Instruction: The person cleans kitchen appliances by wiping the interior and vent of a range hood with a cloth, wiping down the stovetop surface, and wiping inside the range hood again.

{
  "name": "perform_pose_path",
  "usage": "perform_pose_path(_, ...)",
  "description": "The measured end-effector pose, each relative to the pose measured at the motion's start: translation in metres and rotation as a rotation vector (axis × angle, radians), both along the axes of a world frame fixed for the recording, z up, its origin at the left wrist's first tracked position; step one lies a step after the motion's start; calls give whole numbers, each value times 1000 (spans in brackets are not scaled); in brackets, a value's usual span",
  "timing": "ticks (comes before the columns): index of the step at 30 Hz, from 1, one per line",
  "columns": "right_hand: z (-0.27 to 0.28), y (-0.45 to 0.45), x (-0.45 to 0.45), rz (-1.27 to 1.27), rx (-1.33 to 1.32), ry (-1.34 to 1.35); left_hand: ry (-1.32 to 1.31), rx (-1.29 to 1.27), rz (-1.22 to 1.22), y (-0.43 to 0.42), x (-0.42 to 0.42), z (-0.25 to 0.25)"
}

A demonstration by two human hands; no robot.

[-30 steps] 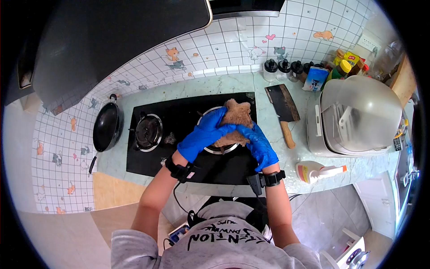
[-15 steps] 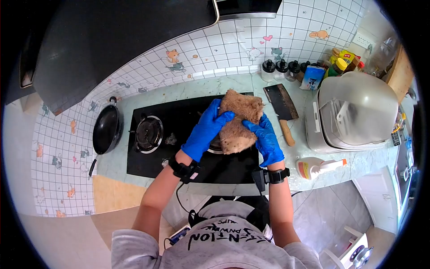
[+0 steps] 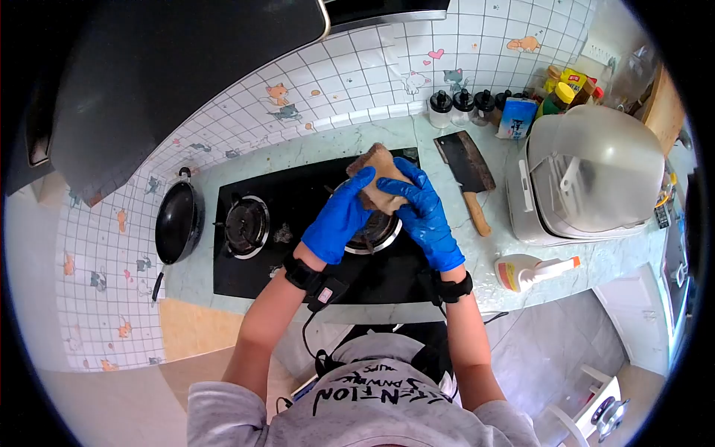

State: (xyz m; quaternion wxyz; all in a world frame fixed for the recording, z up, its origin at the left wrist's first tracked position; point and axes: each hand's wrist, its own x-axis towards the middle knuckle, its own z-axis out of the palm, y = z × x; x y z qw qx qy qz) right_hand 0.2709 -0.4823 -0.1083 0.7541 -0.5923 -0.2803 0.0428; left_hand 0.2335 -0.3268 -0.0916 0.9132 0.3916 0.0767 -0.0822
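Observation:
A brown, stained cleaning cloth (image 3: 386, 179) is folded into a small bundle above the right burner (image 3: 376, 237) of the black gas stove (image 3: 298, 274). My left hand (image 3: 341, 217), in a blue rubber glove, grips its left side with the thumb on top. On the right side, my right hand (image 3: 423, 216), gloved the same way, closes its fingers over the cloth. Parts of the cloth are hidden under the fingers. To the right of my right hand lies a cleaver (image 3: 467, 167) with a wooden handle.
A black frying pan (image 3: 179, 222) sits at the counter's left end. A spray bottle (image 3: 530, 272) lies on its side at the front right. Behind it stands a large grey-white appliance (image 3: 588, 179). Seasoning jars (image 3: 462, 109) line the tiled wall, and a range hood (image 3: 186, 67) overhangs the left.
The cloth was spread wider half a second ago and is now folded smaller, with a paler side showing. Both hands have come closer together, and my right hand has moved up over the cloth.

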Motion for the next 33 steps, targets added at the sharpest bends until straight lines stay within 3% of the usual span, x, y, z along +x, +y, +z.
perform_pose_path(1, 5, -5, -2, 20, -108, -152, 43, 93, 12, 5, -1, 0)
perform_pose_path(2, 0, -9, -1, 126, 92, 138, 146, 50, 100, 9, 0, 1)
perform_pose_path(5, -24, -15, 20, -63, 360, 380, 139, -36, 202, 28, 5, -5)
perform_pose_path(8, -102, -16, 54, -352, 214, 499, 105, -62, 246, 51, 10, 4)
perform_pose_path(11, -115, -5, 77, -143, 213, 714, 81, -135, 255, 69, 18, 8)
perform_pose_path(16, -80, 31, 73, -199, 416, 615, -142, 943, 469, 37, 19, 15)
perform_pose_path(17, -63, 36, 67, -193, 419, 624, -224, 1218, 479, 25, 21, 10)
perform_pose_path(19, -33, 45, 58, -233, 470, 566, -484, 1461, 343, 4, 28, 9)
perform_pose_path(21, -52, 56, 66, -323, 375, 155, -952, 1684, 182, -15, 35, 20)
perform_pose_path(22, -48, 56, 69, -339, 322, -47, -930, 1774, 48, -22, 37, 22)
perform_pose_path(24, -42, 50, 59, -453, 225, -356, -1008, 1795, -24, -20, 39, 21)
perform_pose_path(25, -38, 46, 57, -319, 181, -69, -1099, 1824, -103, -20, 41, 21)
perform_pose_path(27, -30, 36, 49, -184, 133, 217, -1032, 1799, -152, -26, 38, 18)
perform_pose_path(28, -20, 28, 45, -243, -186, -144, -1062, 1781, -142, -27, 37, 15)
perform_pose_path(31, -30, 34, 47, -71, -142, -165, -1193, 1718, -185, -24, 38, 11)
perform_pose_path(33, -20, 33, 42, 301, 286, 416, -1284, 1669, -236, -19, 36, 13)
